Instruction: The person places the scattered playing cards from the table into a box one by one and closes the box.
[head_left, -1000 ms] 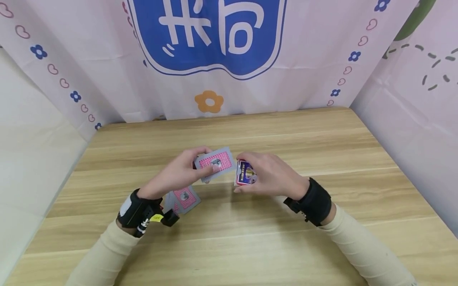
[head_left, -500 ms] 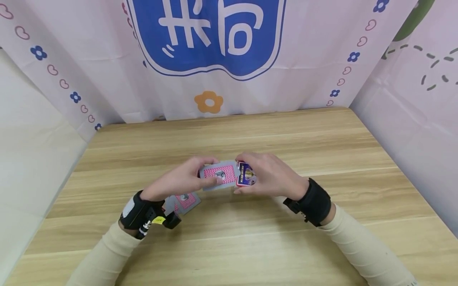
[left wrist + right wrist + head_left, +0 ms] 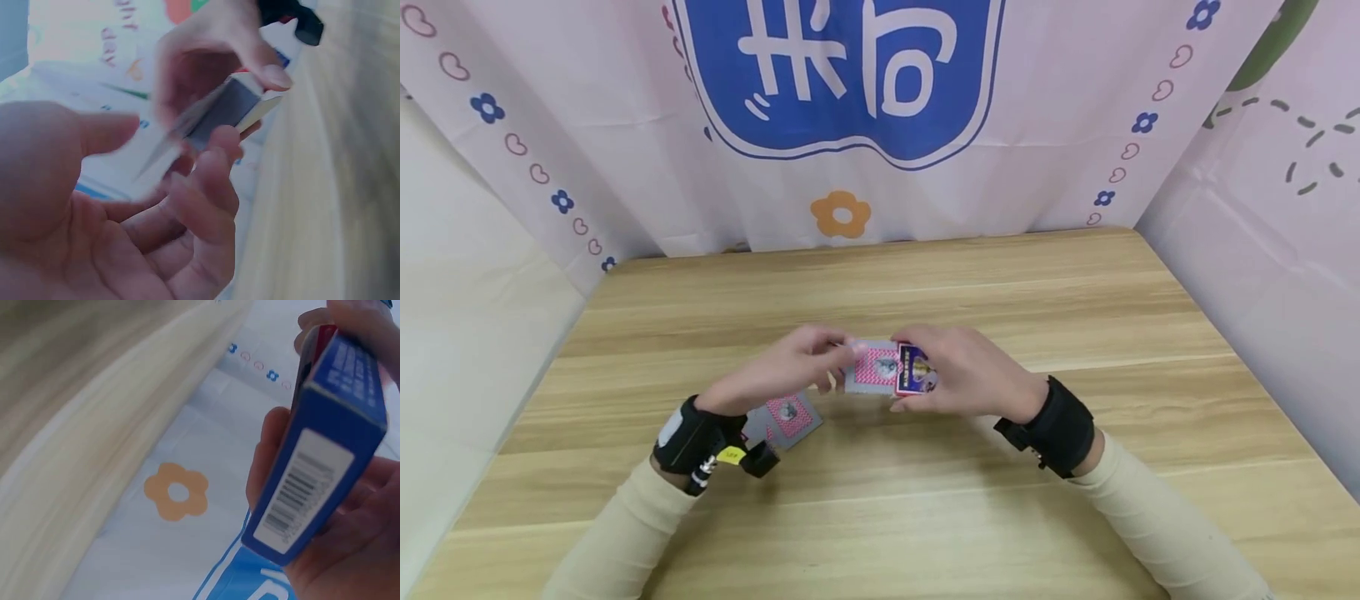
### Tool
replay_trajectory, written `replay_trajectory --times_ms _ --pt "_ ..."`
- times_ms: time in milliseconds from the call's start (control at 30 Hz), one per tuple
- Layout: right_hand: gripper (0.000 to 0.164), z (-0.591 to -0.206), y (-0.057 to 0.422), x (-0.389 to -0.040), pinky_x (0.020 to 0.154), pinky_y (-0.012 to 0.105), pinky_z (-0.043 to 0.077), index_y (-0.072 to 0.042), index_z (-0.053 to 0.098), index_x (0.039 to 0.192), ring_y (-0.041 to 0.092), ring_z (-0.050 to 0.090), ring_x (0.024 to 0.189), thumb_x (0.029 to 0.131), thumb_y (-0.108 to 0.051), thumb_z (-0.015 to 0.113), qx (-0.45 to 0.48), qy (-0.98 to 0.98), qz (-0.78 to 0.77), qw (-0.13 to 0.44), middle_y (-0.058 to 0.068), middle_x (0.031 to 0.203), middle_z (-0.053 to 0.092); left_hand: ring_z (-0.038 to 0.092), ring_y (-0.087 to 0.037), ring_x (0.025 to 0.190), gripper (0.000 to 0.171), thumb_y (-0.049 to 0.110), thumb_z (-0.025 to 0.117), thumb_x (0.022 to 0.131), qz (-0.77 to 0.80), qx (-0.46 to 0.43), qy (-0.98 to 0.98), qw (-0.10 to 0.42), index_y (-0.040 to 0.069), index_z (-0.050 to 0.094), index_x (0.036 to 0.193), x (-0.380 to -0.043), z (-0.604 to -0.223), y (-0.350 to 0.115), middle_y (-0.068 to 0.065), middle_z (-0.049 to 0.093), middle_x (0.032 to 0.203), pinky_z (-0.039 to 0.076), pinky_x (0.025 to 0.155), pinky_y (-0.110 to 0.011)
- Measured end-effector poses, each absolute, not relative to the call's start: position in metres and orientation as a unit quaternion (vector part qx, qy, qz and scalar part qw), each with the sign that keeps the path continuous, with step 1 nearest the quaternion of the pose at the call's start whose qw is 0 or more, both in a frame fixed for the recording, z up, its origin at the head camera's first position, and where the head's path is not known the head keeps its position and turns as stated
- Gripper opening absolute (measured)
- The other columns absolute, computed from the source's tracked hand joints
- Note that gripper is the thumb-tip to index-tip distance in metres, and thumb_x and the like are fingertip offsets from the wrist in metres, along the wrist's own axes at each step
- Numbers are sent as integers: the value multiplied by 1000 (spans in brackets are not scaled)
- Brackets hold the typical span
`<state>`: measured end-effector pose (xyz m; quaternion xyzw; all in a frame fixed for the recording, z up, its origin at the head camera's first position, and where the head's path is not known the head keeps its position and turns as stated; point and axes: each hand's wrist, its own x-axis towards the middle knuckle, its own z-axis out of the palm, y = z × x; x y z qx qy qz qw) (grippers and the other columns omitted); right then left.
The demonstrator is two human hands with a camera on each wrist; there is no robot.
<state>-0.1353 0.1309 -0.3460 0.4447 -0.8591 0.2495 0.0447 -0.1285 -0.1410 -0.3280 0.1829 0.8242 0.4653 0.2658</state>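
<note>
In the head view my right hand grips a playing card box along its edges. The right wrist view shows the blue end of the box with a white barcode label. A red-patterned playing card sticks out of the left end of the box. Beside that card is my left hand. In the left wrist view the left thumb stands apart from the card, and the loosely bent fingers lie close to the box's mouth; whether a fingertip touches cannot be told.
A few more playing cards lie face down on the wooden table, partly hidden by the left wrist and its camera. Behind the table hangs a printed curtain; light cloth also stands at both sides.
The left hand has brought the card rightward to the box, and the card's right end has met the box's mouth. Its thumb has since come off the card's middle. The right hand has barely moved.
</note>
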Motion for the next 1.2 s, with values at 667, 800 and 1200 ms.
replay_trajectory --times_ms 667,800,1200 --pt "76 -346 124 -128 72 18 54 -2 61 133 7 64 82 77 -41 95 484 -831 270 46 6 110 73 55 -13 68 39 45 69 101 341 206 890 220 9 69 88 -132 -346 -138 -3 67 83 46 60 -27" --pt "78 -344 124 -129 73 20 55 -2 61 135 8 65 84 76 -40 95 479 -838 258 34 6 111 73 59 -14 73 47 47 80 92 188 139 947 219 4 69 109 -135 -339 -157 -7 68 93 49 64 -28" --pt "75 -348 125 -130 76 22 56 -2 61 134 9 66 87 78 -40 93 479 -839 256 37 6 112 73 59 -18 77 59 44 95 73 45 147 961 229 9 58 102 -135 -356 -155 -2 63 88 47 62 -31"
